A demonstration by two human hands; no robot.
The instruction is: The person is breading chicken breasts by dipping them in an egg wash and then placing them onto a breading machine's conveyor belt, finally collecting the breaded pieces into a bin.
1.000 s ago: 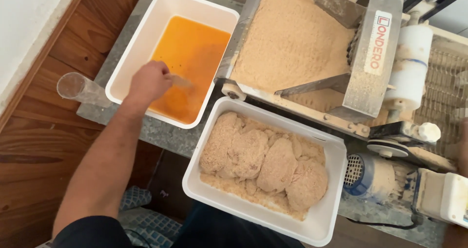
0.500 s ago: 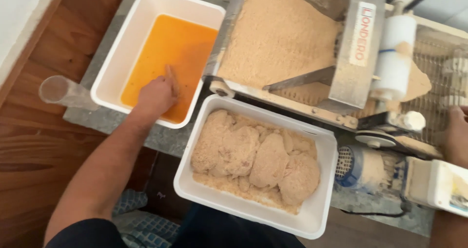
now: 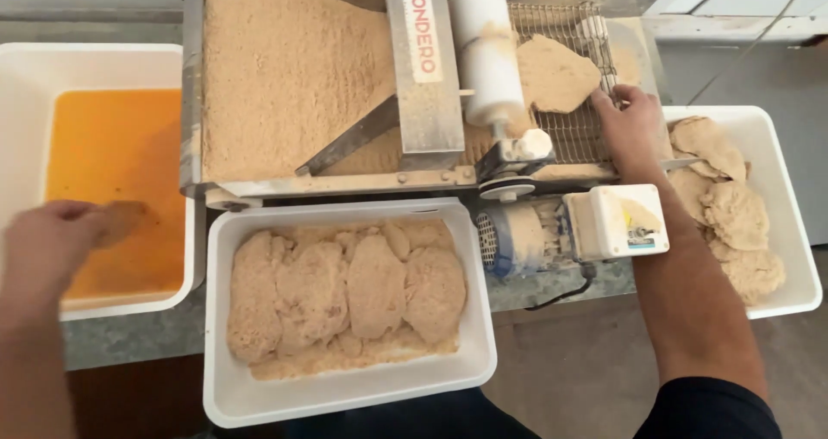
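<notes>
Flanking two hands (image 3: 52, 241) (image 3: 630, 120), three white tubs (image 3: 345, 396).

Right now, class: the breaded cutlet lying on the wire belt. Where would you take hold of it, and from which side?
Probably at the breaded cutlet's right edge, coming from the right. It lies flat on the wire belt, the white roller blocks its left, and the right hand already rests at that edge. A flat pinch of the rim suits its thin shape.
</notes>
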